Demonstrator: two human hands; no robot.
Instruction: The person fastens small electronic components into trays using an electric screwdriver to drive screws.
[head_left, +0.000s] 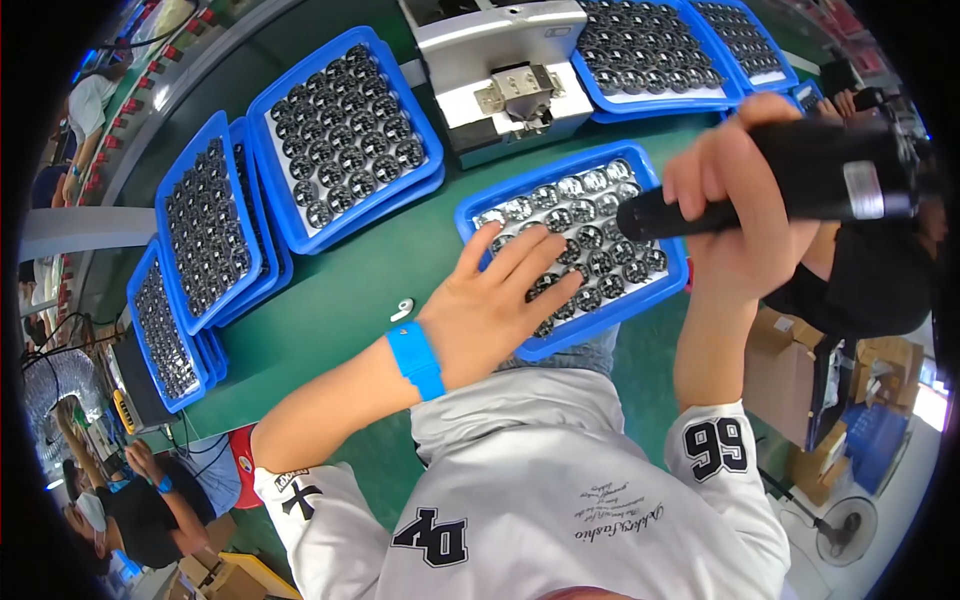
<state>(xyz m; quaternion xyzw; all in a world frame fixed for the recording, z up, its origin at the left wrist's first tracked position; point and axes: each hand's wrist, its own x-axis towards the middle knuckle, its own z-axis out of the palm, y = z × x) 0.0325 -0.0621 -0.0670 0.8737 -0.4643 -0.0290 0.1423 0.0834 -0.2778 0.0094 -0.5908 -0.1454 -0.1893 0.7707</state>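
Note:
A black handheld tool [780, 180] with a tapered, blunt nozzle is in my right hand [750, 200], its fingers wrapped round the body. The nozzle end hangs over the right side of a blue tray [530, 348], and I cannot make out its exact kind. Rows of round, glossy dark parts [590, 237] sit in that tray on a white liner. My left hand [500, 300] lies over the tray's left side, fingers spread across the parts, and a blue wristband [415, 360] circles its wrist.
Stacked blue trays [300, 235] of similar parts fill the left, with more trays [655, 104] at back right. A metal machine [510, 90] stands behind. A small white earbud-shaped piece [402, 310] lies on the green table [330, 320]. Other people [150, 500] work nearby.

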